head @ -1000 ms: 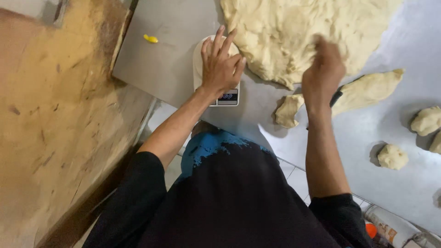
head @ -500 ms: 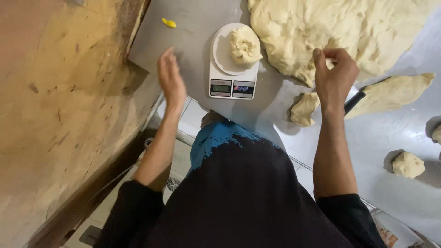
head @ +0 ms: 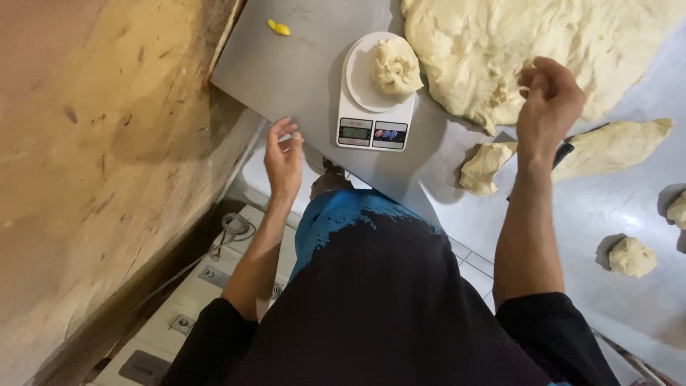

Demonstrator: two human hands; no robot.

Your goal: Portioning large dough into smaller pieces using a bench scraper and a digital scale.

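Observation:
A lump of dough (head: 395, 68) rests on the round plate of a white kitchen scale (head: 375, 114) on the steel table (head: 300, 71). My left hand (head: 284, 157) hovers empty at the table's near edge, left of the scale, fingers apart. My right hand (head: 549, 100) hangs over the edge of the big dough mass (head: 529, 43), fingers curled and pinched together; whether a bit of dough is in them I cannot tell. A torn strip of dough (head: 486, 166) lies just below that hand, with a dark-handled tool (head: 564, 151) partly hidden behind my wrist.
A longer dough piece (head: 614, 146) lies to the right. Small dough balls (head: 632, 256) sit at the right edge. A small yellow object (head: 279, 28) lies at the table's far left. A rough tan wall (head: 93, 164) rises on the left, and white equipment (head: 214, 286) stands below.
My left hand has left the scale, where it set the dough lump, and drawn back to the table's edge. My right hand has lifted from the dough mass.

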